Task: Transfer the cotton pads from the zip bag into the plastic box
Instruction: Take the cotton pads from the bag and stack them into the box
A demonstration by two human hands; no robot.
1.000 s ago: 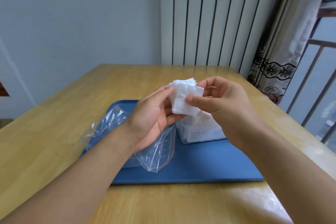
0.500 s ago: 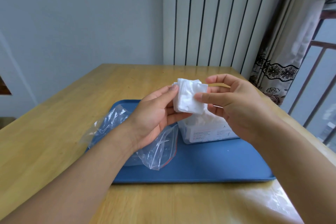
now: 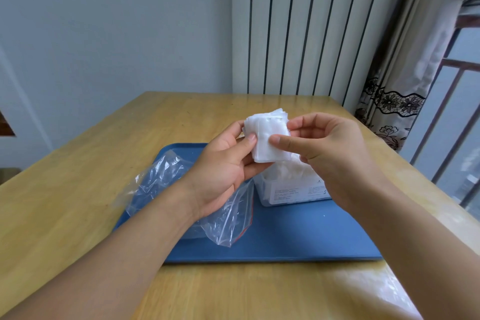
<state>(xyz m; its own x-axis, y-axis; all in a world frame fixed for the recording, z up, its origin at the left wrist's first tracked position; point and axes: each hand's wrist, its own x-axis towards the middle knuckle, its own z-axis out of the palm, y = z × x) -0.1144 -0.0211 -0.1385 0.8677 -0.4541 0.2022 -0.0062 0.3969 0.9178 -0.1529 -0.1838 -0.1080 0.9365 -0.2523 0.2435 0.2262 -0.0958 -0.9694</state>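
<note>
Stack of white square cotton pads (image 3: 268,138) pinched between left hand (image 3: 223,166) and right hand (image 3: 327,153), above clear plastic box (image 3: 291,189) (partly filled) | square edges, lower flat.

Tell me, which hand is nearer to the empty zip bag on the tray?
Left. The left hand holds the cotton pads right above the zip bag; the right hand holds them above the plastic box, off to the bag's right.
</note>
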